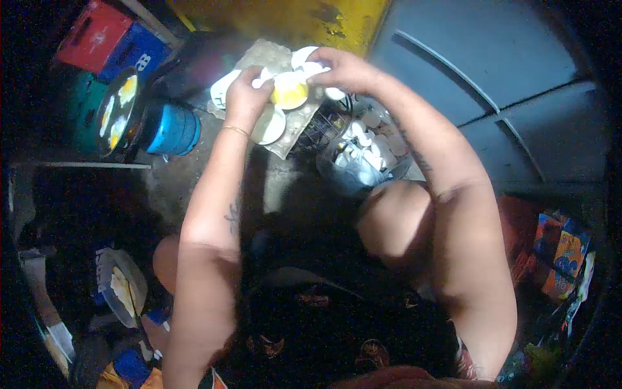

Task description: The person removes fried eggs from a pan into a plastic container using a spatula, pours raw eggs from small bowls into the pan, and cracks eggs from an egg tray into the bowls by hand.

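Observation:
My left hand (pixel 248 96) is closed, with a small white piece that looks like eggshell (pixel 262 79) at its fingertips. My right hand (pixel 340 70) pinches a white eggshell (pixel 313 69). Between the hands is a small bowl (pixel 289 92) with yellow in it, bright under the light. A pale, round dish (pixel 269 126) lies just below it. Underneath is a grey egg carton (pixel 267 54). Beside my left hand lies a white cup-like object (pixel 223 89), partly hidden.
To the right of the carton, a clear container (pixel 368 148) holds several eggshells. At left, a dark pan (pixel 121 107) with fried eggs sits near a blue gas canister (pixel 173 129). Red and blue crates (pixel 97 39) stand behind. A tub (pixel 123 285) with pale contents is lower left.

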A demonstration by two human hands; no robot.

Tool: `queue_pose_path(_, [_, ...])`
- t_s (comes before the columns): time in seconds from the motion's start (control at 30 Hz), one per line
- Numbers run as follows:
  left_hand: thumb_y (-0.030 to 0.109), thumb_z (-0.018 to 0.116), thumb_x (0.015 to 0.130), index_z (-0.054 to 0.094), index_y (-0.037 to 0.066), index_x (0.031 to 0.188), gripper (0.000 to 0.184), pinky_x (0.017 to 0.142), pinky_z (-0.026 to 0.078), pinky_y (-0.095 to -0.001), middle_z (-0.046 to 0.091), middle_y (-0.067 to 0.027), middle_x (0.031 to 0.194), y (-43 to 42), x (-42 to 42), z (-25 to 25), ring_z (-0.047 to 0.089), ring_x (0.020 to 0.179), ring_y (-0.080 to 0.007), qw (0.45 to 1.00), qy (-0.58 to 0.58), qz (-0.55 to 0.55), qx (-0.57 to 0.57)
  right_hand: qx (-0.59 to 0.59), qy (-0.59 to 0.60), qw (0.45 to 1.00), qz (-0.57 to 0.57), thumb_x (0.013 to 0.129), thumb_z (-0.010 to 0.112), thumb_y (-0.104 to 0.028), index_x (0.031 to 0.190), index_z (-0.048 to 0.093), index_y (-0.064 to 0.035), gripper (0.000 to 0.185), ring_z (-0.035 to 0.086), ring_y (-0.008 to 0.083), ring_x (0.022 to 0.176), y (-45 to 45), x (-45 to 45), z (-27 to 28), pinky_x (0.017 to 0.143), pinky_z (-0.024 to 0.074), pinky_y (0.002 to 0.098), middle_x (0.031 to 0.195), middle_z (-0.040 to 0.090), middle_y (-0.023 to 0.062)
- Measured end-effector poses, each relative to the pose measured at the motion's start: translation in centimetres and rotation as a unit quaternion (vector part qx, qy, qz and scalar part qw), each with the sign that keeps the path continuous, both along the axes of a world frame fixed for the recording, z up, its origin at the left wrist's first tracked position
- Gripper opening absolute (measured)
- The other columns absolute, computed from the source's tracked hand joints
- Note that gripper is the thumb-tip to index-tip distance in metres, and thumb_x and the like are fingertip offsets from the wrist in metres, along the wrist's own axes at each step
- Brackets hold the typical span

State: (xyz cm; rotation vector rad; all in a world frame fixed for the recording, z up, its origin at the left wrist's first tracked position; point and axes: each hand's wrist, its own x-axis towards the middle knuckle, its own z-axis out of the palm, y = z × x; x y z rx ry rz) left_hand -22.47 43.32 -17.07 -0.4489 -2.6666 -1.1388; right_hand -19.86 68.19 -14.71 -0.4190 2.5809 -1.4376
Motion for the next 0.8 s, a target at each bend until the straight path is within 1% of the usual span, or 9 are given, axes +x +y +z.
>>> queue_pose_path(0.13, [0.024,0.072,0.078,0.066,0.003,0.111,0.04,0.086,0.051,-0.0367,0.07,-0.018,0.1,2.4,3.1,1.4,0.067,0.096,-0.0311,0.998,-0.012,-0.045,0.044,0.061,-0.11,0.988,0.088,0.08,0.075,-0.026,0.116,0.062,-0.0071,0.043,0.058,0.0128,0.098,4.5,3.6,3.8,0.086,0.0465,0.0294,0.105,0.066,0.0041])
queue_pose_path(0.17, [0.023,0.071,0.078,0.066,0.001,0.111,0.04,0.089,0.05,-0.0354,0.069,-0.0182,0.105,3.7,5.5,4.0,0.066,0.099,-0.0299,0.986,-0.119,-0.087,0.079,0.093,-0.111,0.984,0.1,0.079,0.076,-0.025,0.114,0.063,-0.0071,0.041,0.059,0.0128,0.095,5.3,4.3,3.9,0.084,0.0471,0.0296,0.101,0.067,0.0036])
queue_pose_path(0.23, [0.023,0.071,0.078,0.066,0.003,0.111,0.039,0.089,0.05,-0.0346,0.069,-0.0177,0.103,5.4,6.9,3.0,0.067,0.097,-0.029,0.983,-0.079,-0.164,0.039,0.159,-0.162,0.968,0.109,0.077,0.078,-0.024,0.113,0.064,-0.0069,0.042,0.06,0.0137,0.092,6.3,4.8,2.1,0.083,0.0473,0.0296,0.098,0.068,0.0034])
queue_pose_path(0.3, [0.022,0.071,0.077,0.067,0.004,0.11,0.038,0.088,0.05,-0.0344,0.07,-0.0181,0.099,6.9,8.3,2.3,0.067,0.094,-0.029,0.965,-0.123,-0.226,0.05,0.212,-0.248,0.934,0.143,0.075,0.078,-0.026,0.111,0.065,-0.0069,0.043,0.062,0.0163,0.087,5.7,5.8,1.4,0.077,0.0497,0.0319,0.095,0.069,0.0054])
queue_pose_path(0.43, [0.026,0.068,0.076,0.069,0.006,0.106,0.036,0.082,0.051,-0.0373,0.07,-0.0154,0.095,8.3,9.1,0.1,0.068,0.093,-0.0285,0.927,-0.192,-0.315,-0.068,0.336,-0.24,0.874,0.256,0.075,0.077,-0.035,0.116,0.066,-0.0092,0.05,0.067,0.0244,0.085,3.1,8.2,0.3,0.072,0.0527,0.0376,0.096,0.07,0.0096])
queue_pose_path(0.53, [0.026,0.064,0.078,0.07,0.007,0.1,0.03,0.081,0.051,-0.0359,0.071,-0.0144,0.092,8.2,8.5,-3.0,0.068,0.088,-0.0269,0.872,-0.222,-0.427,-0.089,0.395,-0.269,0.843,0.246,0.08,0.073,-0.037,0.118,0.066,-0.0098,0.047,0.067,0.0252,0.085,1.4,10.5,1.6,0.068,0.0549,0.0394,0.101,0.069,0.0127])
queue_pose_path(0.67, [0.027,0.064,0.081,0.071,0.007,0.095,0.025,0.078,0.051,-0.0338,0.071,-0.0117,0.087,7.0,8.7,-2.8,0.066,0.08,-0.0227,0.843,-0.285,-0.441,-0.115,0.428,-0.287,0.825,0.232,0.081,0.072,-0.036,0.113,0.067,-0.007,0.043,0.066,0.023,0.077,1.3,10.9,2.6,0.065,0.0546,0.0356,0.097,0.07,0.011])
queue_pose_path(0.73, [0.029,0.065,0.083,0.072,0.008,0.093,0.024,0.075,0.051,-0.0329,0.071,-0.0101,0.084,6.4,9.0,-2.1,0.065,0.077,-0.0198,0.841,-0.321,-0.42,-0.111,0.295,-0.234,0.899,0.222,0.083,0.07,-0.033,0.105,0.068,-0.0049,0.036,0.066,0.0218,0.073,3.2,9.3,-0.5,0.062,0.0549,0.0349,0.092,0.07,0.0095])
queue_pose_path(0.8, [0.03,0.066,0.084,0.071,0.008,0.09,0.023,0.072,0.05,-0.0317,0.069,-0.0082,0.079,5.9,9.3,-1.4,0.064,0.076,-0.0171,0.887,-0.288,-0.356,-0.051,0.021,-0.301,0.946,0.121,0.088,0.065,-0.029,0.098,0.067,-0.0031,0.027,0.066,0.0206,0.071,4.4,8.7,-1.2,0.058,0.0554,0.0328,0.087,0.069,0.0089])
